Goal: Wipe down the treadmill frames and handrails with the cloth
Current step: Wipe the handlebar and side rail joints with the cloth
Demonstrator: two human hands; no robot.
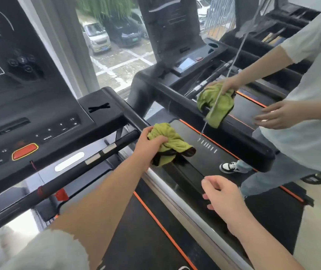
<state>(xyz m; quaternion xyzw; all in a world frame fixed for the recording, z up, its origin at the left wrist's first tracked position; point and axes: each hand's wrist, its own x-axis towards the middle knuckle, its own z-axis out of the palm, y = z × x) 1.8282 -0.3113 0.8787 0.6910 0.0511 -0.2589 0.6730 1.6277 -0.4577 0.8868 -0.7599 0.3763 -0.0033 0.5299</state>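
A gym beside a tall window (116,61) that looks out on parked cars, with two black treadmills side by side. You stand on the nearer treadmill. Its console (39,117), with a red stop button (25,151), fills the left of the view.

Your left grip (148,145) is closed round a bunched green cloth (167,141). It presses the cloth onto the right handrail (132,114), just below where that rail leaves the console's right corner. Your right grip (222,193) hangs open above the rail's lower stretch, fingers loosely curled, holding nothing. A silver frame strip (175,193) runs alongside that stretch towards you.

On the next treadmill, to the right, another person (311,94) rubs a second green cloth (218,106) over that machine's handrail (175,98).

The step in hand looks like wiping the right handrail, begun at its console end. To do it well, wrap the cloth round the rail rather than patting its top, so the sides and underside are covered too. Draw it towards you in one long stroke with even pressure, then take the silver strip on a separate pass. The cloth is crumpled, and refolding it to a flat face would give better contact. Your free right grip could steady the rail's near end. The crossbar (89,158) under the console probably awaits wiping as well.
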